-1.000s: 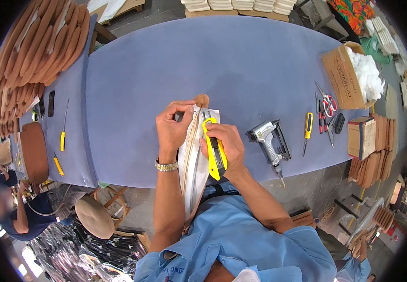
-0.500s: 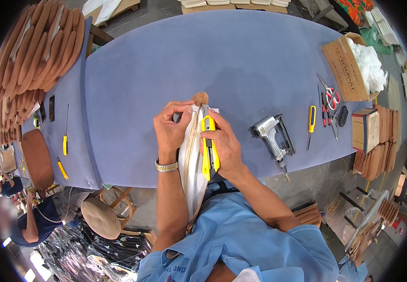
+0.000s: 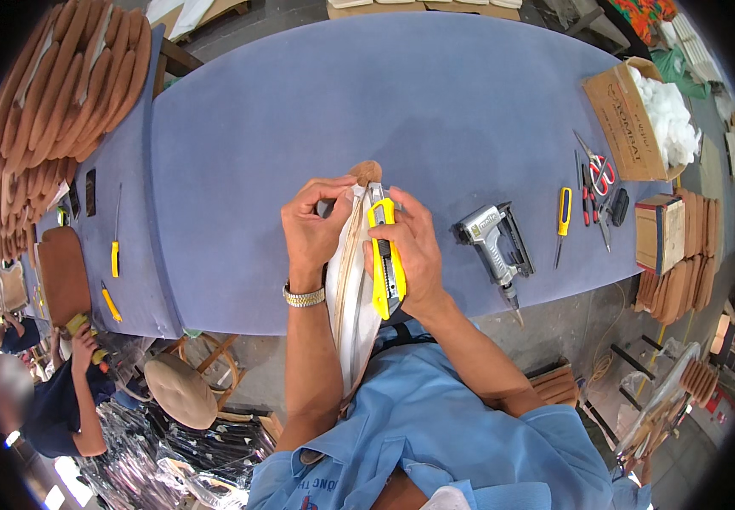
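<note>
A long, narrow padded piece with a brown cover and white lining along its underside runs from my body toward the middle of the table. My left hand pinches the lining near its rounded brown far end. Closed around a yellow utility knife, my right hand holds the tool along the piece's right side. The knife's tip is close to the far end, by my left fingertips. Whether the blade touches the material I cannot tell.
On the blue table to my right lie a grey staple gun, a yellow screwdriver, scissors and a carton of white stuffing. Brown padded pieces are stacked at left. A co-worker's hand holds a yellowish tool.
My right hand and the knife have shifted slightly right. The left hand keeps its pinch, almost unmoved. At left, the co-worker's hand has come up with a yellowish tool against a brown panel.
</note>
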`<state>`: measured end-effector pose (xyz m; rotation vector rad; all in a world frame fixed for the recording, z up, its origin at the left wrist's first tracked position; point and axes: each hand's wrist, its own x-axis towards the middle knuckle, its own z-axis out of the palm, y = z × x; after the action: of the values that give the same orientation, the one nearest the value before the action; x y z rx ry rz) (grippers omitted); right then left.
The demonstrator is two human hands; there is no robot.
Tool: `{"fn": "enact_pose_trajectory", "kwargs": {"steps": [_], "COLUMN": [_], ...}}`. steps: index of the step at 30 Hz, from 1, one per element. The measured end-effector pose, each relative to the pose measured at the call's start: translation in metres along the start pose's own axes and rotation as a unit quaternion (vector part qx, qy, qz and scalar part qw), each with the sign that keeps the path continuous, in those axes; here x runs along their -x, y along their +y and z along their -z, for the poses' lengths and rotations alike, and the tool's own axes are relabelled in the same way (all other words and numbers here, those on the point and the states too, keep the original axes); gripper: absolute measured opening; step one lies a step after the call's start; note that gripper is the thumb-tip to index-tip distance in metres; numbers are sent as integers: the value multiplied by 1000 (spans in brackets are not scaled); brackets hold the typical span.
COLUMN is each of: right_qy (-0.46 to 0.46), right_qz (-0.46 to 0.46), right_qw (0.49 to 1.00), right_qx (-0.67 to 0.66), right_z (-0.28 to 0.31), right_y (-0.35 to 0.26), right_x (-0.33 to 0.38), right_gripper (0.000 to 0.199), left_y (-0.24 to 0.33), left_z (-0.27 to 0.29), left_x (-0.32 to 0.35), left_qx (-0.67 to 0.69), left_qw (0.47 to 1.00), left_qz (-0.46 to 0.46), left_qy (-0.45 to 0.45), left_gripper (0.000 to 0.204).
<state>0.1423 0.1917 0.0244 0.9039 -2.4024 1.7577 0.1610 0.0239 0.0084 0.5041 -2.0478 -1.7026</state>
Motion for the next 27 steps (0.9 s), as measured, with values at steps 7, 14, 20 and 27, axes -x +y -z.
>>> {"fn": "enact_pose_trajectory", "kwargs": {"steps": [7, 14, 20, 27], "right_qy": [-16, -53, -79, -101], "right_qz": [-3, 16, 16, 30], "right_qw": [1000, 998, 997, 994], "right_qx": [-9, -1, 20, 30], "right_z": [2, 10, 14, 16], "right_y": [5, 4, 2, 1], "right_x": [3, -4, -5, -4], "right_gripper": [25, 27, 34, 37], "left_y": [-3, -2, 0, -11], "left_z": [2, 2, -2, -3], "left_x": [-1, -3, -5, -7], "left_qx": [1, 2, 8, 51], "left_qw": [1000, 1000, 1000, 998], "left_qz": [3, 4, 23, 30], "left_qy": [-5, -2, -9, -10], "left_gripper": [6, 7, 5, 5]}}
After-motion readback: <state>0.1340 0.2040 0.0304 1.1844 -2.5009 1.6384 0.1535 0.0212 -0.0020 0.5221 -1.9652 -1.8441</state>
